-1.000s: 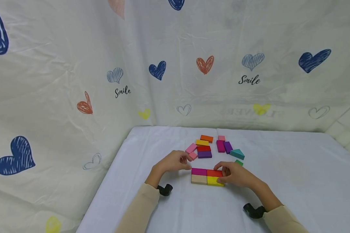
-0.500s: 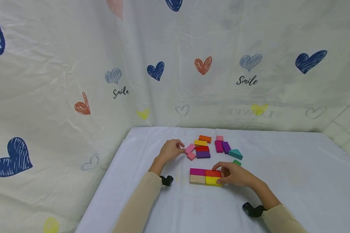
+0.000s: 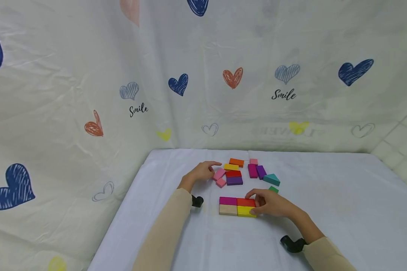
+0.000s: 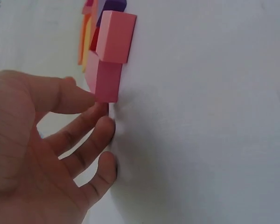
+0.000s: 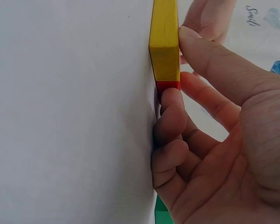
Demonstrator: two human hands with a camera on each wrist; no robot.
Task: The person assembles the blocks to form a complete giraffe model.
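In the head view my left hand is beside the loose blocks, index finger extended toward the yellow-orange block. My thumb tip is at the near end of a pink block in the left wrist view; contact is unclear, and nothing is gripped. Four-part row: a magenta block and a red block lie behind a plain wood block and a yellow block. My right hand rests at its right end, thumb on the yellow block, index at the red block, other fingers bent beside the end.
Behind the row lie a purple block, a second red block and an orange block. To their right are a teal triangular block and a green block. A white cloth covers the table.
My left hand has left the row's left end, moved away from me to the pink blocks, then extended its index finger toward the yellow-orange block. My right hand keeps its place.
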